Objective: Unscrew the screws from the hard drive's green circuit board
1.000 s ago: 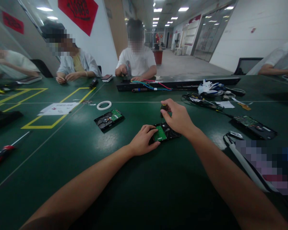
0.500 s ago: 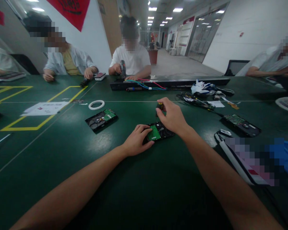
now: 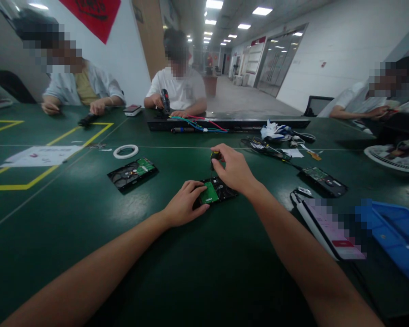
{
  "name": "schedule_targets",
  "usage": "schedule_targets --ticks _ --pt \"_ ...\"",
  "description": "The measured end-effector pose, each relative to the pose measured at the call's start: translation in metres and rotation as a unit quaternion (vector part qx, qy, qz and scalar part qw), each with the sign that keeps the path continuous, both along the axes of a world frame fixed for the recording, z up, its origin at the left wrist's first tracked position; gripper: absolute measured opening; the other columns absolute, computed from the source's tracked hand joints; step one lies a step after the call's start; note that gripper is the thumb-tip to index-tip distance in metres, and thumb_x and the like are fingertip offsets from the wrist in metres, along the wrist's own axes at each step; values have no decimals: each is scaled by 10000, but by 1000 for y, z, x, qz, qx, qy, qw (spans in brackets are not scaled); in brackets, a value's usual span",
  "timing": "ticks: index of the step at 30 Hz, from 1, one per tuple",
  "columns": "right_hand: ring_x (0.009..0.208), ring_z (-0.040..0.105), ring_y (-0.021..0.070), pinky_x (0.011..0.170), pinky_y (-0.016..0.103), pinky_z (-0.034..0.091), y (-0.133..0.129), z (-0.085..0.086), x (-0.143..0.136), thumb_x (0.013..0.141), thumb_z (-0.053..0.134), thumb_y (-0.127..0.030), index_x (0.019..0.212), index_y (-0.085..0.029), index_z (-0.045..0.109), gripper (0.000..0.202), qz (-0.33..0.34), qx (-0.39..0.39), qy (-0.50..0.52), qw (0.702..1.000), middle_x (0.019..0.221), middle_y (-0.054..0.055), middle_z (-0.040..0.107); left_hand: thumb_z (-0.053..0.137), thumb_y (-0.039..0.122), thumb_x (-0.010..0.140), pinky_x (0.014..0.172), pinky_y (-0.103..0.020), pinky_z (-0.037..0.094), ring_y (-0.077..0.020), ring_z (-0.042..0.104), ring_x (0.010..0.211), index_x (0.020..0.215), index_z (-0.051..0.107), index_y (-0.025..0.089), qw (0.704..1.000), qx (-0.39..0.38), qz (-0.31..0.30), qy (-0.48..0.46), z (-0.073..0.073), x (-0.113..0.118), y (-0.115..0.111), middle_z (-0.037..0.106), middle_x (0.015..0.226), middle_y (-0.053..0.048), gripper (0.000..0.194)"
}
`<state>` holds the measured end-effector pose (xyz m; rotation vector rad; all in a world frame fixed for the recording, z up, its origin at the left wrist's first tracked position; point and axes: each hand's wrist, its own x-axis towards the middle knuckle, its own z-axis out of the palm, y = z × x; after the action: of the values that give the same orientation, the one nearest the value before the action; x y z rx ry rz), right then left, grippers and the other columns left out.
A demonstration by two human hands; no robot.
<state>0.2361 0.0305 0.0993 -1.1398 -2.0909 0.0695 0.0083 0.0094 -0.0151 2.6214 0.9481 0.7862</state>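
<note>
A hard drive with a green circuit board [image 3: 210, 193] lies on the dark green table in front of me. My left hand [image 3: 187, 204] grips its left end, fingers on top and thumb along the near edge. In my right hand [image 3: 233, 167] is a small screwdriver [image 3: 214, 157] with a black and yellow handle, held upright. Its shaft points down at the far edge of the drive; the tip is too small to make out. A second hard drive [image 3: 132, 174] lies to the left, and a third hard drive [image 3: 323, 181] to the right.
A white ring [image 3: 126, 151] and papers [image 3: 37, 156] lie at the left. Cables [image 3: 266, 149], white gloves [image 3: 274, 131], a blue tray [image 3: 398, 236] and a pink and white object [image 3: 334, 231] are at the right. Across the table, a person [image 3: 177, 91] holds a power tool.
The camera view has turned slightly to the right, so everything appears shifted left. Both hands keep their places on the drive and the screwdriver.
</note>
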Motion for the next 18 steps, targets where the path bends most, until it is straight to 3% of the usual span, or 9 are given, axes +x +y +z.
schedule_targets --ticks 5,13,18 --pt "934 665 262 880 429 526 2 -1 0 974 593 -259 1150 -212 604 183 -37 20 -13 999 1073 103 719 692 471 967 1143 -584 509 -352 510 1371 1470 569 214 1000 -3 0 5 2 1 -1 562 1448 -155 578" --pt "1016 683 253 958 414 530 2 0 -4 963 579 -170 1229 -189 589 267 -28 20 -37 999 1221 127 719 703 437 964 1159 -562 496 -344 500 1373 1477 552 178 1000 -2 0 17 6 2 -1 557 1440 -171 594" --pt "1044 672 284 945 439 516 1 2 -4 986 577 -232 1196 -186 598 216 -60 23 -51 997 1176 136 720 712 443 959 1167 -555 493 -349 496 1381 1468 563 165 1000 -1 3 19 7 3 -2 557 1439 -180 599"
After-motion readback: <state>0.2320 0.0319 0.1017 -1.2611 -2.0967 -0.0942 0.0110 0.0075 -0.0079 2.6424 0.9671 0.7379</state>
